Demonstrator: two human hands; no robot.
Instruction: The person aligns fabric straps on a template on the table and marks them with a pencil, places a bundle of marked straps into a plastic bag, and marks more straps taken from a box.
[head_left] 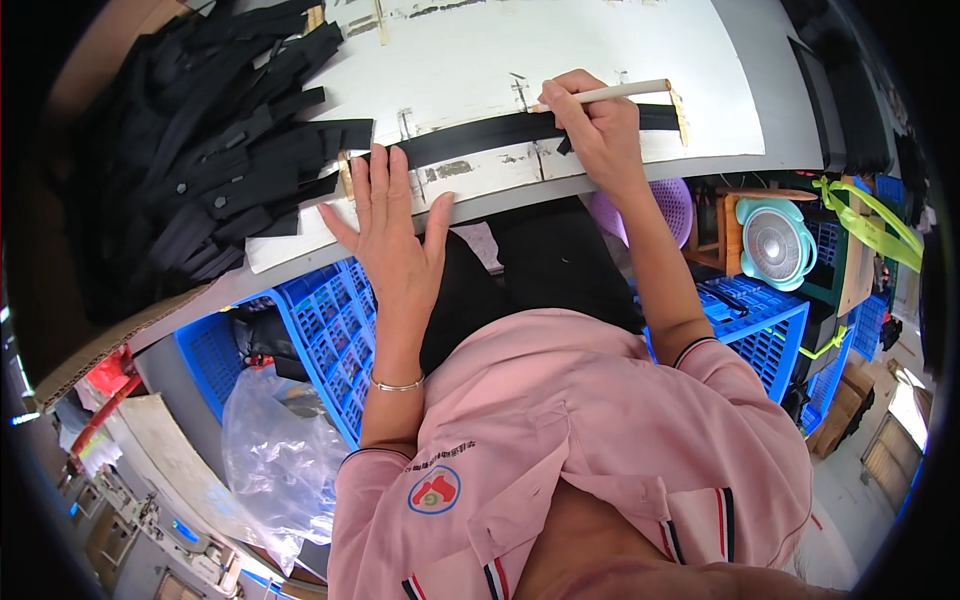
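A black fabric strip (470,138) lies lengthwise on a white board (600,40) that carries pencil-like marks and tape bits. My left hand (388,225) rests flat with its fingers spread, the fingertips pressing the strip's left end. In my right hand (600,130) is a white pencil (627,91), gripped near its tip, which points left and touches or nearly touches the strip's upper edge. The hand covers part of the strip; its right end shows beyond. Beside my left hand lies a heap of black fabric pieces (190,150), some with buttons.
Below the table edge stand blue plastic crates (330,330) at left and another blue crate (750,320) at right. A clear plastic bag (280,450) hangs at lower left. A teal round fan-like object (776,245) and a purple basket (668,212) sit on the right.
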